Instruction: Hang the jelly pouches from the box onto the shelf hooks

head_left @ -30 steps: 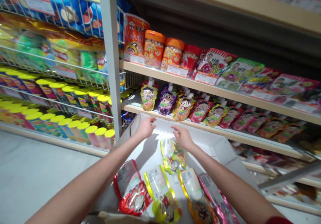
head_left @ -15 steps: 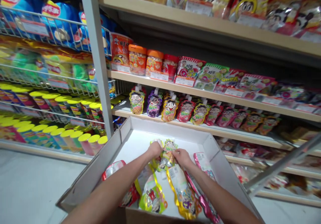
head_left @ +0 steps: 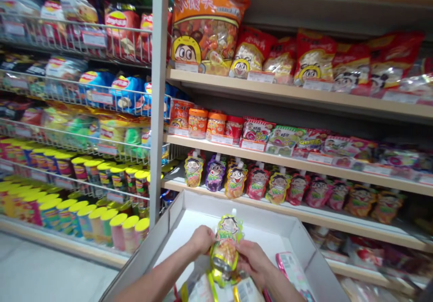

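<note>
Head: curled hands [head_left: 204,240] [head_left: 254,260] pinch yellow pouch [head_left: 226,244].

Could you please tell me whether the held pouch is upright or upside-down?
Upright, slightly tilted: the held pouch has its white spout on top.

A shop's snack aisle: crisp bags [head_left: 126,88] crowd together at ten o'clock, yellow-lidded tubes [head_left: 96,225] stand ranked at eight, red snack bags [head_left: 314,56] at two, spouted pouches [head_left: 298,188] in a row at four, with price labels [head_left: 318,84] along the shelf edge [head_left: 291,91].
</note>
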`<state>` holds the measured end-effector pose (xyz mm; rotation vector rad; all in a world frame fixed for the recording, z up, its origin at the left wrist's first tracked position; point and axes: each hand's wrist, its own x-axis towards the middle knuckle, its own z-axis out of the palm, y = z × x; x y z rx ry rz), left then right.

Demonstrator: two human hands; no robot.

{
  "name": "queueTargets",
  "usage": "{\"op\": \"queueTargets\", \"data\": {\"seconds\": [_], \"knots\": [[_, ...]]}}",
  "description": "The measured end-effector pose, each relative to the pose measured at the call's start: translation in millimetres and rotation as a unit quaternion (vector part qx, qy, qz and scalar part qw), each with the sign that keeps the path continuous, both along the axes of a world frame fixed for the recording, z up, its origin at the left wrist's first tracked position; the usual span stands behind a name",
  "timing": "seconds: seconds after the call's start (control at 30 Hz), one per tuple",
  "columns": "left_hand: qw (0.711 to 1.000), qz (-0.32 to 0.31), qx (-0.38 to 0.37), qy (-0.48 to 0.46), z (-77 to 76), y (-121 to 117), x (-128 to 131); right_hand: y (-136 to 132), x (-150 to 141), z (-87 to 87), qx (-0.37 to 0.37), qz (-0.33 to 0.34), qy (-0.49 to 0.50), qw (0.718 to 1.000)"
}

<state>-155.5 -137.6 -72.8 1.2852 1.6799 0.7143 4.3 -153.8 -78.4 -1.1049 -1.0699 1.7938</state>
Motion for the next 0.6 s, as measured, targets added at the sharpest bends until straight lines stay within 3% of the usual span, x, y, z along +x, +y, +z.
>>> {"op": "queueTargets", "data": {"seconds": [0.23, 0.6], "knots": [[0.997, 0.016, 0.068, 0.02, 19.4, -6.6, -43.5, 3.9, -41.1, 21.4, 0.082, -0.03, -0.114, 0.99], [0.986, 0.076, 0.123, -0.088, 43.6, -0.8, -85.5, 27.9, -95.5, 44.9, 0.169, -0.026, -0.117, 0.978]]}}
